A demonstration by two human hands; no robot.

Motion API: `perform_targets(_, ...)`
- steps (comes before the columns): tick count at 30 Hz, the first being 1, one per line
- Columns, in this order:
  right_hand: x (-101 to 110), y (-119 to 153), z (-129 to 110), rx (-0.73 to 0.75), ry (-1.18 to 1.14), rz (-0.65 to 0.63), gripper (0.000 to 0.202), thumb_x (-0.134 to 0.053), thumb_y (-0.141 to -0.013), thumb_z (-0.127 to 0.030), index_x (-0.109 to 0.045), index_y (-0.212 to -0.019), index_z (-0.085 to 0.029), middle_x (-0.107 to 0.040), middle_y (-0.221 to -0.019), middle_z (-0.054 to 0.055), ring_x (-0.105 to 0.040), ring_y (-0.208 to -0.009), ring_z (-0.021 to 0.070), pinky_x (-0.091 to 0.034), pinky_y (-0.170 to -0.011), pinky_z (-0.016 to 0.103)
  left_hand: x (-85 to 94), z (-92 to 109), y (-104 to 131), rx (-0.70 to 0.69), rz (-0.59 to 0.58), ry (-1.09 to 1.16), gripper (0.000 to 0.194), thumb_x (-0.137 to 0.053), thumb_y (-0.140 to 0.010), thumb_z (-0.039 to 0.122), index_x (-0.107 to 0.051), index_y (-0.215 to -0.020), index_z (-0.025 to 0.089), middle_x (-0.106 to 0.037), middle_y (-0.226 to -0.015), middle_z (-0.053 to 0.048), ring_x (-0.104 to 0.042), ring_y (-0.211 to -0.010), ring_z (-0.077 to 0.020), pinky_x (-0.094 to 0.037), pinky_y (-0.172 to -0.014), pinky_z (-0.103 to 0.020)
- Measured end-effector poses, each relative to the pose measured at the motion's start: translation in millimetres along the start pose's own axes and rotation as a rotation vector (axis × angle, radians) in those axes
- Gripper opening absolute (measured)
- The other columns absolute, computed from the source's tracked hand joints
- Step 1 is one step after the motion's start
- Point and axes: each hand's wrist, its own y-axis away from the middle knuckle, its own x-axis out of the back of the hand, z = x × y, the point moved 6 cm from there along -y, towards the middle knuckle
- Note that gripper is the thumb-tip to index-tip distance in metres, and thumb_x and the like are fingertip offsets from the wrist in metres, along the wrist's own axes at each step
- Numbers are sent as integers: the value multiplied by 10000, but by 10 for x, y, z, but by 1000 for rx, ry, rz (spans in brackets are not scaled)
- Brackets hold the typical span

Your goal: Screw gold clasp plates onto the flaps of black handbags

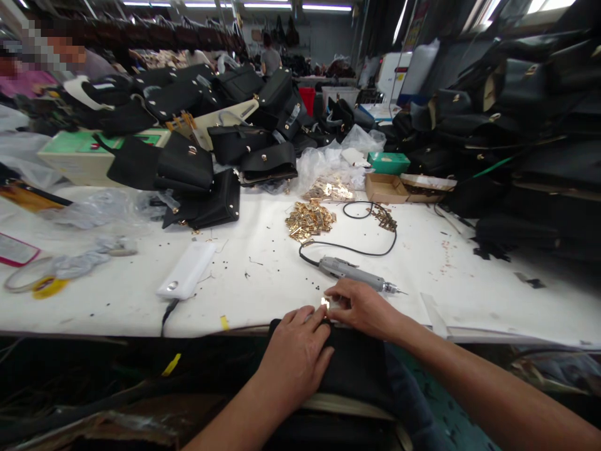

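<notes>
A black leather piece (352, 369) lies over the table's front edge and the lap. My left hand (300, 344) rests on its top, fingers bent forward, the fingertips near a shiny gold metal fitting (325, 303). From the right, my right hand (357, 307) pinches that fitting between thumb and fingers at the edge of the black piece. Just beyond my right hand lies a grey electric screwdriver (350, 270) with a black cord. A pile of gold fittings (310, 219) sits farther back on the white table (263, 282).
Black bags (188, 163) are heaped at the back left, more (507, 125) at the right. A white power bank (188, 270) lies left of centre. Behind the pile are plastic bags, a green box (389, 163) and a cardboard box (385, 188). People are in the background.
</notes>
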Motion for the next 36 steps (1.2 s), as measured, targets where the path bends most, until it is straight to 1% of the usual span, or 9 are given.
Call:
perform_targets(4,329,-32,83,-9,313,256,300,-692,-892,-317,-708,-1180,-235,-678,-1082,81,-629,-954,235,-485,-873,358,-22,-4,27,-19,73,-11,209,-645,-907,268,-674,-1112,243,-587,-1469,-44,-562,-1263,-305,-520,-1030,-518)
perform_targets(7,418,-103,211,-123,531,215,383,-737,-850,-358,-691,-1210,-236,-661,-1152,105,-608,-1065,287,-464,-920,395,-54,-38,51,-86,181,-94,209,-652,-884,254,-680,-1091,262,-627,-1428,-26,-613,-1222,-292,-553,-1007,-499)
perform_targets(10,438,-175,322,-186,539,154,379,-714,-872,-360,-665,-1229,-243,-648,-1170,99,-619,-1051,268,-471,-881,366,-95,-71,40,-261,330,-243,258,-657,-866,293,-675,-1122,265,-668,-1375,-43,-659,-1186,-288,-600,-955,-470)
perform_targets(13,541,-185,353,-175,401,200,288,-656,-917,-347,-667,-1180,-231,-650,-1139,87,-622,-1005,242,-468,-864,350,-144,-118,1,-403,429,-335,278,-660,-858,345,-676,-1118,249,-699,-1324,-65,-694,-1150,-264,-642,-886,-389)
perform_targets(16,801,-54,384,-201,58,338,221,-617,-932,-378,-681,-1072,-219,-664,-1018,58,-619,-888,208,-478,-793,327,-170,-140,-14,-461,480,-382,288,-652,-863,394,-677,-1107,244,-723,-1282,-70,-721,-1103,-252,-662,-835,-351)
perform_targets(20,1331,231,520,-142,-586,611,332,-570,-941,-526,-638,-1032,-213,-678,-905,36,-632,-789,190,-525,-700,310,-179,-142,-3,-447,515,-408,290,-635,-873,432,-677,-1094,249,-735,-1259,-62,-735,-1076,-257,-676,-799,-359)
perform_targets(23,1765,432,731,-51,-853,892,368,-640,-873,-560,-617,-1008,-219,-679,-888,19,-649,-762,177,-555,-665,297,-177,-133,3,-443,522,-414,271,-623,-879,427,-681,-1076,250,-748,-1230,-57,-741,-1057,-255,-681,-782,-361)
perform_targets(28,2065,721,1173,-232,-756,1259,421,-825,-709,-504,-584,-873,-200,-600,-605,-39,-543,-487,120,-442,-450,225,-183,-132,-3,-429,507,-400,302,-609,-893,437,-681,-1105,234,-731,-1266,-62,-722,-1108,-262,-671,-826,-376)
perform_targets(36,2014,904,1578,-310,-602,1440,447,-815,-724,-549,-593,-877,-192,-617,-539,-31,-561,-460,134,-427,-422,222,-217,-137,3,-407,480,-376,314,-589,-914,448,-692,-1124,240,-703,-1321,-55,-691,-1164,-260,-642,-887,-366)
